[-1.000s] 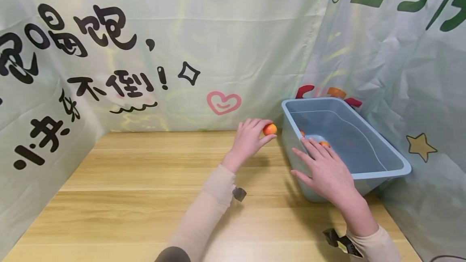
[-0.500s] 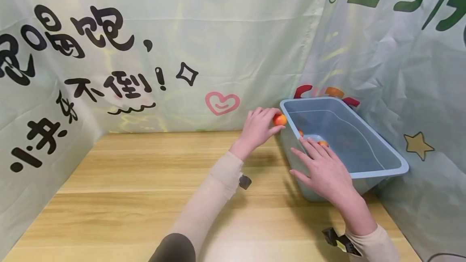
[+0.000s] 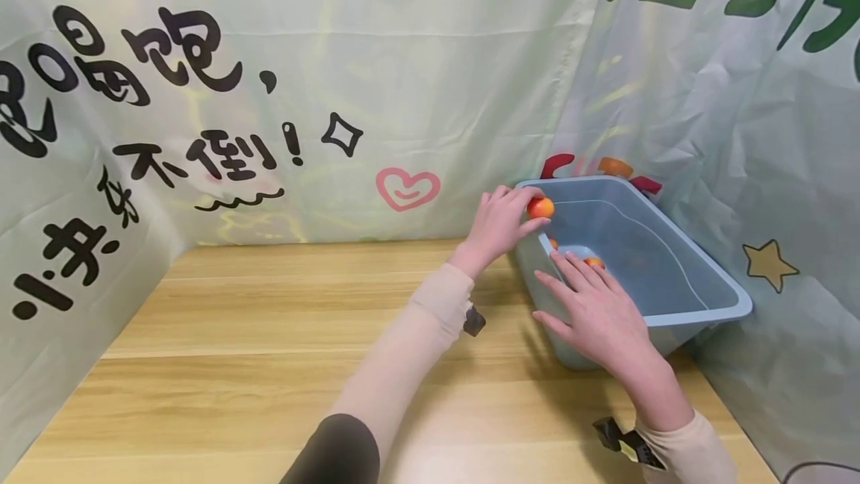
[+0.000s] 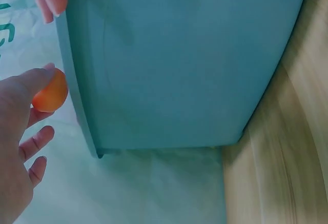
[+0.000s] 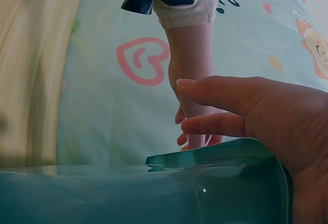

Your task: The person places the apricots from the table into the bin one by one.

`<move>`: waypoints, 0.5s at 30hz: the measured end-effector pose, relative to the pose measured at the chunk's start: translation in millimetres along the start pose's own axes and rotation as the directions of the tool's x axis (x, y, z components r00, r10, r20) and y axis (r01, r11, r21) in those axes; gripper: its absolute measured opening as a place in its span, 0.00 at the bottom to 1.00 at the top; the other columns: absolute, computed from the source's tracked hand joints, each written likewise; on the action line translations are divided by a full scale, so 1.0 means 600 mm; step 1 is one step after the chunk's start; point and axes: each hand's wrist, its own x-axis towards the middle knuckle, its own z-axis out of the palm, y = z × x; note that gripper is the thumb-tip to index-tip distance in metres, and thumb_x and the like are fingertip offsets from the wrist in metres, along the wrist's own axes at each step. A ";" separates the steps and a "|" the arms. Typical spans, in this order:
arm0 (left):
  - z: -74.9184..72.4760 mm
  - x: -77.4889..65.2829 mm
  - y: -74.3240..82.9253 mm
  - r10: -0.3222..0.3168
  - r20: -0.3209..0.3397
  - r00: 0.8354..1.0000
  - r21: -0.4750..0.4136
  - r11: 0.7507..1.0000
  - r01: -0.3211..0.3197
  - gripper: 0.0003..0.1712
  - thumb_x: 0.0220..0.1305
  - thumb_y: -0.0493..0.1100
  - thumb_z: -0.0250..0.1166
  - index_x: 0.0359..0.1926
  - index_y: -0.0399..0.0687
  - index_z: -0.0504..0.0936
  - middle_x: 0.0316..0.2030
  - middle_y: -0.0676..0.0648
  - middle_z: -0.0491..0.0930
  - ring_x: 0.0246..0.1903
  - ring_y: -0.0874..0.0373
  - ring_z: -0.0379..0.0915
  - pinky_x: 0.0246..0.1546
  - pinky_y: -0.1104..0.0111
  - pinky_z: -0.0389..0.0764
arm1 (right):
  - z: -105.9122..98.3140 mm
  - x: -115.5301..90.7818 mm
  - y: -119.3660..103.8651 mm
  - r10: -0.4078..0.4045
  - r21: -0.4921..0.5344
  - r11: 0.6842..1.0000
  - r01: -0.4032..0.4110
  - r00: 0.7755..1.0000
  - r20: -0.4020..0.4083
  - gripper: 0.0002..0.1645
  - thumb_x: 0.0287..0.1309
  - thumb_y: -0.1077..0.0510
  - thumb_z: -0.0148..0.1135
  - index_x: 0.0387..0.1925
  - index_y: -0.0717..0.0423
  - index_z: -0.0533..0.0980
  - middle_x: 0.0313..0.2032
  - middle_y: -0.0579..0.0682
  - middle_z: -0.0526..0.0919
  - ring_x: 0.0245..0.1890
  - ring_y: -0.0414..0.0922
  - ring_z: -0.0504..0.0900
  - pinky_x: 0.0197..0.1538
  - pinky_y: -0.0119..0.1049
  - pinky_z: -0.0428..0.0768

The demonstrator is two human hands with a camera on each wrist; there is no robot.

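My left hand (image 3: 499, 224) pinches a small round orange-red fruit (image 3: 540, 208), apricot-like, between thumb and fingers. It is over the left rim of a blue-grey plastic tub (image 3: 699, 317). In the left wrist view, the fruit (image 4: 51, 93) is level with the tub's rim, its thumb side half covered. My right hand (image 3: 605, 312) lies over the tub's near left rim, fingers spread and straight, holding no fruit. Inside the tub, a similar orange fruit (image 3: 594, 262) shows past the right fingertips, and part of another (image 3: 553, 243) shows near the left wall.
The tub stands at the right of a wooden table (image 3: 269, 364). Behind and to the right hang pale printed cloths (image 3: 437, 95) with lettering, a heart and a star. A dark cable (image 3: 816, 465) lies at the lower right.
My left hand has moved right and slightly up with the fruit, from beside the tub to over its rim. The right hand has stayed nearly still.
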 end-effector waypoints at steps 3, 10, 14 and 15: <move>0.006 0.007 0.005 -0.002 0.025 1.000 0.018 1.000 0.002 0.26 0.62 0.65 0.61 0.57 0.62 0.76 0.52 0.62 0.81 0.48 0.60 0.71 0.44 0.68 0.66 | 0.000 0.000 0.000 -0.005 0.000 1.000 0.005 1.000 -0.011 0.38 0.53 0.38 0.67 0.63 0.49 0.74 0.70 0.57 0.67 0.70 0.57 0.64 0.69 0.57 0.62; 0.016 0.018 0.015 0.002 0.060 0.998 0.019 1.000 -0.004 0.26 0.62 0.65 0.61 0.57 0.63 0.75 0.52 0.61 0.81 0.48 0.60 0.71 0.44 0.68 0.67 | -0.002 0.000 0.001 -0.010 -0.002 1.000 0.010 1.000 -0.025 0.38 0.52 0.39 0.68 0.62 0.49 0.74 0.69 0.58 0.68 0.70 0.57 0.65 0.69 0.57 0.63; 0.021 0.019 0.017 0.008 0.081 0.997 0.017 1.000 -0.009 0.26 0.62 0.65 0.60 0.57 0.63 0.75 0.51 0.61 0.82 0.48 0.61 0.71 0.44 0.69 0.67 | -0.002 0.001 0.000 -0.015 -0.009 1.000 0.014 1.000 -0.018 0.38 0.53 0.38 0.67 0.62 0.49 0.74 0.69 0.58 0.68 0.70 0.57 0.65 0.69 0.57 0.63; 0.022 0.019 0.017 0.008 0.084 0.996 0.017 1.000 -0.009 0.26 0.62 0.65 0.61 0.57 0.63 0.75 0.51 0.61 0.82 0.48 0.61 0.71 0.44 0.69 0.66 | -0.001 0.001 0.000 -0.015 -0.009 1.000 0.014 1.000 -0.015 0.38 0.53 0.38 0.67 0.62 0.49 0.74 0.69 0.58 0.68 0.70 0.57 0.65 0.69 0.57 0.63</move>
